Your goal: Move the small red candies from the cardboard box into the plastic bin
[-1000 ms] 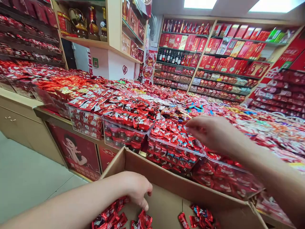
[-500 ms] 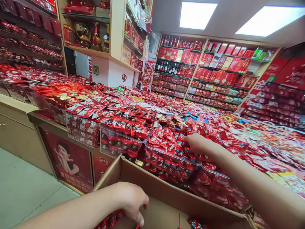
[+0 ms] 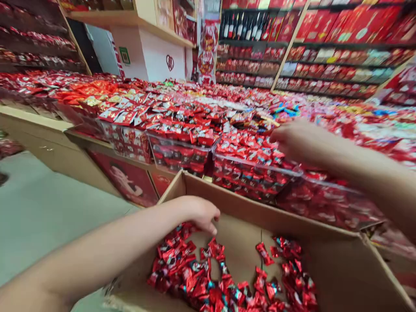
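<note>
Seemingly, left hand and right hand hover above candies.

Red-wrapped candies are seen scattered across the bottom of an open cardboard box, over which the left hand is held, its fingers curled downward. The right hand, slightly blurred, is extended above a clear plastic bin heaped with red packets; whether anything is grasped cannot be made out. More filled bins are lined up along the counter on both sides, and wine bottles are displayed on a shelf in the background, beside red boxes.
</note>
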Demonstrator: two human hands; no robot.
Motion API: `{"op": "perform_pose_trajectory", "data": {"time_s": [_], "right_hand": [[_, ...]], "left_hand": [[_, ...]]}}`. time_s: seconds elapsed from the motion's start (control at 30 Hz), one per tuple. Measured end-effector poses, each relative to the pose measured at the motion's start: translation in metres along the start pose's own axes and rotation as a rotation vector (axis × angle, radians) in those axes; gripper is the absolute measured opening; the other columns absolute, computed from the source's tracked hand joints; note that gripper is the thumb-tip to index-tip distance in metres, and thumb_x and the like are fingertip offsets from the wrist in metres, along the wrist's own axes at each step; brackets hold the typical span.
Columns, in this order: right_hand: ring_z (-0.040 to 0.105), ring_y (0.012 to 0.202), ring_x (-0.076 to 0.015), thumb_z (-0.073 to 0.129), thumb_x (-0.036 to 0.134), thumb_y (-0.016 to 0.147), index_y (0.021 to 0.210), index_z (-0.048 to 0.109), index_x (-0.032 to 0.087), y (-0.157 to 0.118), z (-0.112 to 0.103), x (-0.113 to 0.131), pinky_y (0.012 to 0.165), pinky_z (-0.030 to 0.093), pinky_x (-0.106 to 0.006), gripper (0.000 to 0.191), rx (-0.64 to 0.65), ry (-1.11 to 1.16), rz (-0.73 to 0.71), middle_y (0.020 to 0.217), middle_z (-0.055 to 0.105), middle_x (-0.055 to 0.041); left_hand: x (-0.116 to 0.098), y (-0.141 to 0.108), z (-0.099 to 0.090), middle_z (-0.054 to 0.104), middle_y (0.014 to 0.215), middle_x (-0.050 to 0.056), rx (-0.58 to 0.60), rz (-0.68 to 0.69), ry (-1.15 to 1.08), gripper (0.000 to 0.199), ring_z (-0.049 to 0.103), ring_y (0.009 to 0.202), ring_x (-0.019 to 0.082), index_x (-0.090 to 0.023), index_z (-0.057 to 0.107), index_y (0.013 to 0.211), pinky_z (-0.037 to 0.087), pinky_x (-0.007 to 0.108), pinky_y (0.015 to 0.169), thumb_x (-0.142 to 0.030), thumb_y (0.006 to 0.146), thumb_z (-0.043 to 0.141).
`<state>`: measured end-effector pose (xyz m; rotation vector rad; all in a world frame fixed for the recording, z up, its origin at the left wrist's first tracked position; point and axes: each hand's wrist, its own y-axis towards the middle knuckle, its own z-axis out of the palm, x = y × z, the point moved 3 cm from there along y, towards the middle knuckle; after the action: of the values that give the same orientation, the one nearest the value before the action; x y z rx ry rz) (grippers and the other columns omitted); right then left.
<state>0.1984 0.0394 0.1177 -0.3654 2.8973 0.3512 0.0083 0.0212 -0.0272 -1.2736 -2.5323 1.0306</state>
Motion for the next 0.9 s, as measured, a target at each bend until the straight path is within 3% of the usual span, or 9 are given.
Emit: {"op": "perform_pose_trajectory", "data": {"time_s": [0.07,0.13,0.23,0.27,0.37,0.47,0.6,0.77,0.9], "right_hand": [[0.059,0.066,-0.0181,0.048,0.012,0.064,0.076,0.064,0.021,-0.029,-0.011,0.023,0.063,0.042,-0.031,0.021,-0.115,0.171,-0.035,0.071,0.065,-0.0024],[0.055,0.053,-0.0112,0.050,0.016,0.065,0.069,0.062,0.028,-0.062,0.005,0.059,0.049,0.040,-0.021,0.017,0.112,0.560,-0.211,0.060,0.063,0.0047],[0.055,0.059,-0.0125,0.042,0.019,0.073,0.074,0.059,0.026,-0.107,0.078,0.114,0.054,0.040,-0.023,0.019,0.579,0.826,-0.229,0.067,0.063,0.0021],[0.055,0.058,-0.0150,0.045,0.022,0.071,0.068,0.058,0.023,-0.117,0.110,0.126,0.053,0.038,-0.026,0.013,0.646,0.828,-0.093,0.064,0.062,-0.0008],[0.056,0.065,-0.0231,0.055,0.026,0.063,0.072,0.055,0.016,-0.133,0.192,0.153,0.055,0.037,-0.031,0.013,0.686,0.823,0.093,0.072,0.062,-0.0108],[0.052,0.062,-0.0196,0.058,0.021,0.057,0.086,0.049,0.013,-0.141,0.233,0.165,0.052,0.035,-0.028,0.032,0.684,0.914,0.234,0.073,0.059,-0.0087],[0.042,0.049,-0.0107,0.058,0.012,0.049,0.072,0.049,0.017,-0.138,0.232,0.159,0.044,0.030,-0.023,0.025,0.660,1.140,0.314,0.055,0.049,0.0043],[0.043,0.045,-0.0085,0.055,0.029,0.064,0.065,0.044,0.018,-0.103,0.182,0.133,0.045,0.036,-0.022,0.016,0.467,1.542,0.366,0.049,0.048,0.0059],[0.046,0.044,-0.0083,0.054,0.043,0.068,0.061,0.043,0.018,-0.083,0.145,0.119,0.046,0.037,-0.022,0.028,0.288,1.727,0.410,0.050,0.053,0.0038]], "left_hand": [[-0.001,0.002,-0.002,0.059,0.100,0.010,0.005,0.027,-0.006,0.050,0.056,0.086,0.023,-0.020,0.048,0.115,0.042,0.030,0.069,-0.043,0.070,0.050],[-0.003,0.002,-0.004,0.058,0.102,0.010,0.009,0.041,0.002,0.051,0.055,0.086,0.023,-0.019,0.046,0.116,0.041,0.030,0.070,-0.044,0.071,0.049],[-0.006,0.002,-0.004,0.059,0.100,0.009,0.030,0.038,0.020,0.053,0.056,0.084,0.023,-0.019,0.045,0.117,0.041,0.030,0.068,-0.045,0.071,0.049],[-0.007,0.002,-0.004,0.059,0.099,0.009,0.041,0.029,0.018,0.053,0.056,0.083,0.022,-0.019,0.045,0.117,0.041,0.030,0.068,-0.045,0.071,0.049],[-0.006,0.003,-0.001,0.058,0.101,0.008,0.066,-0.021,0.008,0.052,0.056,0.083,0.022,-0.021,0.045,0.117,0.041,0.029,0.069,-0.044,0.070,0.049],[-0.004,0.003,0.000,0.058,0.102,0.008,0.066,-0.042,0.002,0.053,0.055,0.085,0.022,-0.021,0.045,0.117,0.041,0.029,0.068,-0.045,0.070,0.049],[-0.003,0.002,0.000,0.060,0.097,0.009,0.033,-0.031,-0.010,0.051,0.056,0.083,0.023,-0.021,0.047,0.114,0.041,0.029,0.067,-0.045,0.069,0.050],[-0.011,0.001,-0.008,0.059,0.091,0.007,-0.048,0.053,-0.172,0.062,0.056,0.073,0.019,-0.019,0.046,0.110,0.039,0.024,0.056,-0.060,0.063,0.049],[-0.013,-0.004,-0.017,0.059,0.086,0.002,-0.207,0.165,-0.380,0.045,0.055,0.072,0.015,-0.019,0.046,0.096,0.038,0.019,0.054,-0.043,0.060,0.060]]}}
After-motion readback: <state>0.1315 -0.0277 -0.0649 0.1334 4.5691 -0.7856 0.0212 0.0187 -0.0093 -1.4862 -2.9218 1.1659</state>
